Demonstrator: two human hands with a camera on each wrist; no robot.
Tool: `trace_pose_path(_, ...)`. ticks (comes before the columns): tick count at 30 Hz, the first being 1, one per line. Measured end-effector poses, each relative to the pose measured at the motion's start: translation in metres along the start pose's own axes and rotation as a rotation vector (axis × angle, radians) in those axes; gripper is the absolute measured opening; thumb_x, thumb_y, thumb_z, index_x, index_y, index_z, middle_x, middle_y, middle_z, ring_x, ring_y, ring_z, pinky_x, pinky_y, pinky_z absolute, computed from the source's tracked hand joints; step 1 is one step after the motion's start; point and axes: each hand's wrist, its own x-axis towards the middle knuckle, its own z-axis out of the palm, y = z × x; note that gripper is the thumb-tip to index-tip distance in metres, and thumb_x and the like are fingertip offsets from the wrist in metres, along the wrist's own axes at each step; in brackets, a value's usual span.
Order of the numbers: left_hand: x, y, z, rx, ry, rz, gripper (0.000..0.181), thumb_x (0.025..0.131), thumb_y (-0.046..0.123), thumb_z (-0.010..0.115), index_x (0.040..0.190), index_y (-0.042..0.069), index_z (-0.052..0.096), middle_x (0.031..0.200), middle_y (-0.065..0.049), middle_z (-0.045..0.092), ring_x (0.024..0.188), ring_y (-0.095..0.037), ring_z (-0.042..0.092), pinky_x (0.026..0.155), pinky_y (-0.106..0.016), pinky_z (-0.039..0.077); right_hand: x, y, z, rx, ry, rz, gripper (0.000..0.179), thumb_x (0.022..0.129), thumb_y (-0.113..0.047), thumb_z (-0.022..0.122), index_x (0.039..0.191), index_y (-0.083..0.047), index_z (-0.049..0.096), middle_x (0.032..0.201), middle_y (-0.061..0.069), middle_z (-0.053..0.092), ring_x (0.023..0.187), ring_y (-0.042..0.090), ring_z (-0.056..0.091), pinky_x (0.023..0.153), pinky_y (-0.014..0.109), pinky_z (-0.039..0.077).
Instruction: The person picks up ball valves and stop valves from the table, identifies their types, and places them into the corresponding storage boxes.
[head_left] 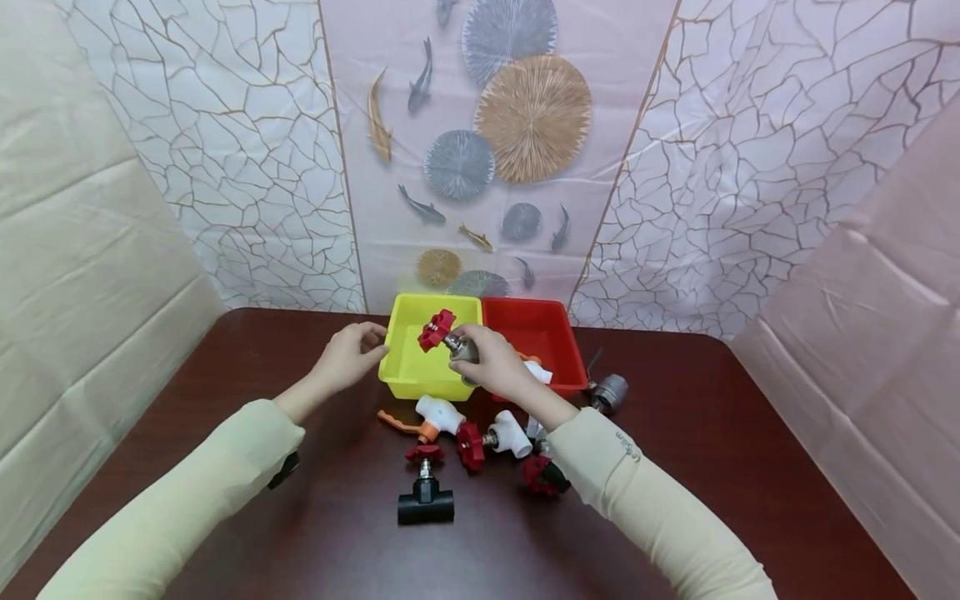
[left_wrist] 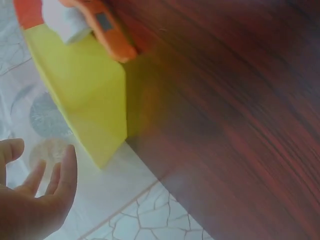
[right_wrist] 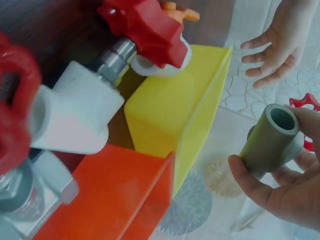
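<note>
My right hand [head_left: 491,358] grips a grey-green valve [right_wrist: 270,142] by its pipe body, over the yellow bin [head_left: 427,388]. The valve's red handwheel [head_left: 437,330] points up and to the left in the head view. At the yellow bin's left rim is my left hand [head_left: 348,357], its fingers loosely bent and nothing between them. In the left wrist view that hand [left_wrist: 42,205] shows thumb and fingers spread apart. A red bin [head_left: 542,313] adjoins the yellow one on the right, with a white piece [head_left: 538,372] with orange inside.
In front of the bins lie a white valve with an orange lever [head_left: 441,414], a white valve with a red handwheel [head_left: 512,435] and a black valve [head_left: 425,504]. Another red-wheeled valve [head_left: 543,475] sits near my right sleeve. A metal valve [head_left: 610,392] stands right of the red bin.
</note>
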Motion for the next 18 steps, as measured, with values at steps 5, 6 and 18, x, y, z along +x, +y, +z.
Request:
trace_pose_path(5, 0.012, 0.006, -0.001, -0.093, -0.023, -0.087, 0.039, 0.095, 0.018, 0.053, 0.127, -0.005, 0.052, 0.114, -0.025, 0.060, 0.106, -0.037, 0.058, 0.085, -0.046, 0.050, -0.005, 0.007, -0.011, 0.003, 0.002, 0.031, 0.038, 0.087, -0.015, 0.067, 0.121, -0.002, 0.056, 0.110, 0.014, 0.062, 0.090, 0.022, 0.058, 0.071, 0.030, 0.049)
trace_pose_path(6, 0.016, 0.006, -0.001, -0.111, -0.028, -0.111, 0.041, 0.096, 0.019, 0.052, 0.129, -0.005, 0.049, 0.119, -0.026, 0.058, 0.110, -0.037, 0.056, 0.087, -0.047, 0.049, -0.006, 0.008, -0.013, 0.004, 0.001, 0.040, 0.038, 0.087, -0.015, 0.067, 0.121, -0.002, 0.056, 0.110, 0.014, 0.062, 0.090, 0.022, 0.057, 0.070, 0.030, 0.049)
trace_pose_path(18, 0.051, 0.005, -0.018, -0.458, -0.283, -0.514, 0.062, 0.100, 0.030, 0.040, 0.148, 0.000, 0.016, 0.149, -0.026, 0.026, 0.135, -0.041, 0.033, 0.106, -0.050, 0.037, -0.012, 0.019, -0.021, 0.010, 0.014, 0.081, 0.037, 0.085, -0.014, 0.069, 0.118, -0.002, 0.057, 0.106, 0.014, 0.063, 0.088, 0.022, 0.059, 0.070, 0.030, 0.051)
